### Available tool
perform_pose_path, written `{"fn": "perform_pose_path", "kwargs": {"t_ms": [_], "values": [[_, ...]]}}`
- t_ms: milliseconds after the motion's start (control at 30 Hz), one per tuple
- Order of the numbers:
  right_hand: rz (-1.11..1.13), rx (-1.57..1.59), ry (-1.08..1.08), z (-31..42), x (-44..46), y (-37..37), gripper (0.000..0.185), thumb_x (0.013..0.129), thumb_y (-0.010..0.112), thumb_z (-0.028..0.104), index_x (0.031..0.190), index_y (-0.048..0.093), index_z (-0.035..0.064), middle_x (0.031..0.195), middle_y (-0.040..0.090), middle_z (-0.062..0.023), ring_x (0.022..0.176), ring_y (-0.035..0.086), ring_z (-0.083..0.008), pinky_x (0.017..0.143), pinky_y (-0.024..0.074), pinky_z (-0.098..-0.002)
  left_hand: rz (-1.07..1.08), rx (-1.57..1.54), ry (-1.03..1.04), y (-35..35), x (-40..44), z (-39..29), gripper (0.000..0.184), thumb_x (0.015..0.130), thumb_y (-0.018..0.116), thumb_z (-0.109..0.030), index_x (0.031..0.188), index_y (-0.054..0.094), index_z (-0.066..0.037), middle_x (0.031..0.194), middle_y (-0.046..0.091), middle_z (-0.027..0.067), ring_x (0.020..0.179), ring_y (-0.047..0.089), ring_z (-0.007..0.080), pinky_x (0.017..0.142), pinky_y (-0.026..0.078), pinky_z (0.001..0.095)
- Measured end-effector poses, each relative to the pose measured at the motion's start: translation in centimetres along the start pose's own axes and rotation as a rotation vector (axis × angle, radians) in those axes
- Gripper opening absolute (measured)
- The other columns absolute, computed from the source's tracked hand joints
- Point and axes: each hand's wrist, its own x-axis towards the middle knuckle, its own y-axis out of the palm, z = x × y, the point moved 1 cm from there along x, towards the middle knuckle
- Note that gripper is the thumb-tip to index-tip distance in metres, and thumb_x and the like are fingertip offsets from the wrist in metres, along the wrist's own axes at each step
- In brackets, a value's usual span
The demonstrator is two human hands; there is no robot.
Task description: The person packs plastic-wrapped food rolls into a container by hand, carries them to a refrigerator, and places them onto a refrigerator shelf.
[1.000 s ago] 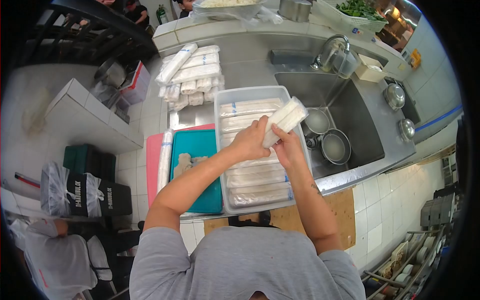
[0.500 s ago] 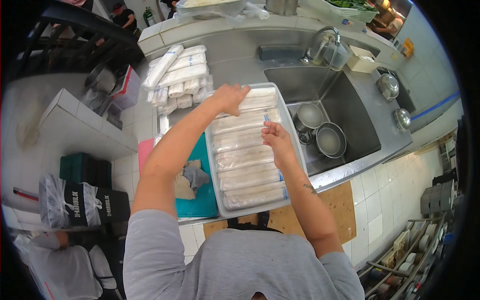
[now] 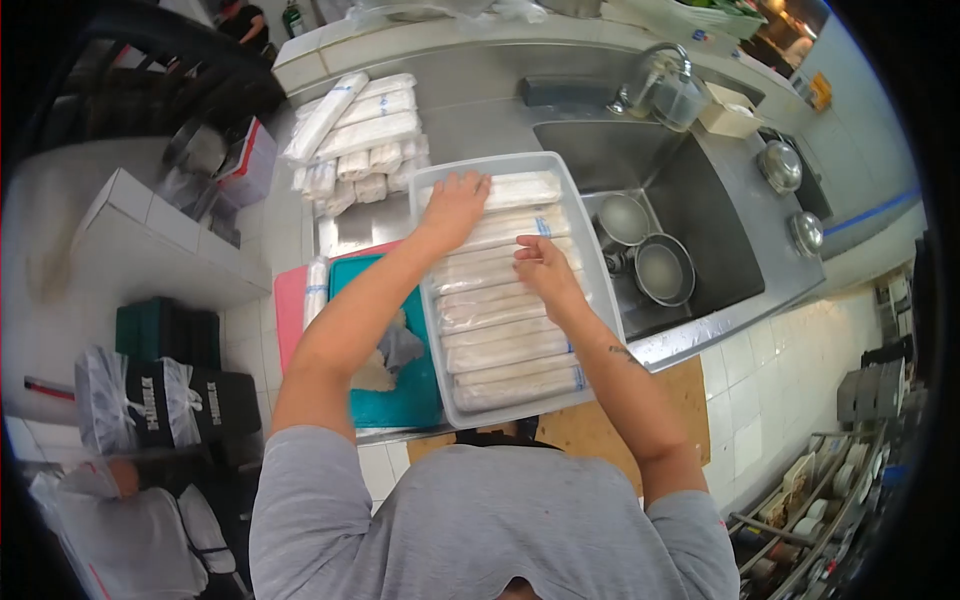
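Note:
A white plastic tray holds a row of long, pale packets in clear wrap. At its far end, the fingers of my left hand rest spread over the left part of the farthest packet. My left thumb is mostly hidden. My right hand is over the tray's right side, near a packet with blue print. Its fingers are apart and partly bent, with nothing visible between them.
Similar wrapped packets are stacked at back left. A teal board with grey and beige cloths lies on a pink board, beside a single wrapped packet. To the right, a sink contains two pots, under a tap.
The tray appears slightly farther up and right. My left hand has flattened onto the farthest packet, and my right hand has shifted slightly left. The single packet on the pink board shows more fully.

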Motion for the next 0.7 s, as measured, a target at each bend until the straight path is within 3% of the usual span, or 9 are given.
{"fn": "perform_pose_path", "kwargs": {"t_ms": [33, 133, 233, 300, 367, 433, 533, 700], "values": [[0.013, -0.045, 0.019, 0.1, 0.9, 0.1, 0.042, 0.077, 0.059, 0.006, 0.118, 0.052, 0.0020, 0.102, 0.054, -0.0089, 0.092, 0.053, -0.0174, 0.075, 0.0454, -0.0288, -0.012, -0.003, -0.013, -0.1, 0.1, 0.2, 0.049, 0.080, 0.057, -0.015, 0.127, 0.049, -0.006, 0.118, 0.049, 0.0126, 0.107, 0.049, 0.0318, 0.087, 0.042, 0.0460], [0.010, -0.455, -0.353, -0.8, 5.3, 0.4, 0.035, 0.076, 0.059, 0.006, 0.110, 0.057, 0.0017, 0.099, 0.057, -0.0137, 0.091, 0.055, -0.0251, 0.077, 0.0463, -0.0341, -0.016, -0.131, -0.035, -1.3, 0.3, 1.7, 0.047, 0.077, 0.064, -0.022, 0.120, 0.054, -0.008, 0.116, 0.051, 0.0137, 0.106, 0.050, 0.0326, 0.086, 0.043, 0.0461], [-0.099, -0.730, -0.655, -1.7, 9.6, -0.1, 0.025, 0.076, 0.059, 0.006, 0.100, 0.061, 0.0016, 0.097, 0.058, -0.0174, 0.091, 0.056, -0.0324, 0.081, 0.0457, -0.0393, -0.067, -0.163, -0.246, -4.1, 2.6, 7.5, 0.047, 0.074, 0.070, -0.029, 0.114, 0.058, -0.009, 0.116, 0.051, 0.0170, 0.106, 0.052, 0.0331, 0.087, 0.043, 0.0466], [-0.114, -0.705, -0.576, -0.9, 9.3, 0.3, 0.020, 0.076, 0.060, 0.006, 0.096, 0.062, 0.0017, 0.096, 0.058, -0.0171, 0.092, 0.055, -0.0338, 0.083, 0.0453, -0.0405, -0.191, -0.138, -0.406, -4.8, 3.2, 14.3, 0.042, 0.074, 0.069, -0.030, 0.109, 0.060, -0.007, 0.113, 0.053, 0.0191, 0.102, 0.054, 0.0333, 0.087, 0.043, 0.0481], [-0.126, -0.687, -0.573, -0.3, 8.9, 0.6, 0.018, 0.077, 0.060, 0.005, 0.094, 0.063, 0.0017, 0.095, 0.058, -0.0166, 0.092, 0.055, -0.0337, 0.083, 0.0453, -0.0404, -0.105, 0.229, -0.639, -5.4, 2.4, 20.1, 0.056, 0.076, 0.068, -0.042, 0.117, 0.057, -0.006, 0.114, 0.055, 0.0222, 0.110, 0.053, 0.0349, 0.089, 0.044, 0.0475], [-0.135, -0.683, -0.633, -0.4, 8.3, 0.3, 0.018, 0.077, 0.060, 0.004, 0.095, 0.063, 0.0017, 0.095, 0.059, -0.0156, 0.091, 0.056, -0.0321, 0.083, 0.0456, -0.0390, 0.115, 0.131, -0.837, -5.1, 1.4, 24.3, 0.061, 0.074, 0.069, -0.045, 0.119, 0.054, -0.007, 0.120, 0.055, 0.0206, 0.114, 0.052, 0.0344, 0.094, 0.041, 0.0460], [-0.027, -0.417, -0.465, -0.3, 8.3, -0.7, 0.020, 0.080, 0.058, 0.003, 0.099, 0.063, 0.0017, 0.098, 0.060, -0.0141, 0.091, 0.058, -0.0283, 0.082, 0.0462, -0.0351, 0.219, 0.053, -0.835, -5.0, 1.1, 26.1, 0.069, 0.071, 0.070, -0.049, 0.121, 0.052, -0.005, 0.118, 0.057, 0.0202, 0.112, 0.055, 0.0347, 0.096, 0.040, 0.0455], [-0.022, -0.249, -0.264, 1.0, 8.6, -3.0, 0.021, 0.087, 0.052, 0.005, 0.106, 0.060, 0.0002, 0.098, 0.060, -0.0094, 0.088, 0.061, -0.0197, 0.074, 0.0468, -0.0291, 0.149, 0.030, -0.719, -6.1, 1.0, 23.2, 0.066, 0.071, 0.070, -0.042, 0.119, 0.050, -0.001, 0.111, 0.059, 0.0212, 0.104, 0.058, 0.0365, 0.086, 0.048, 0.0441]]}}
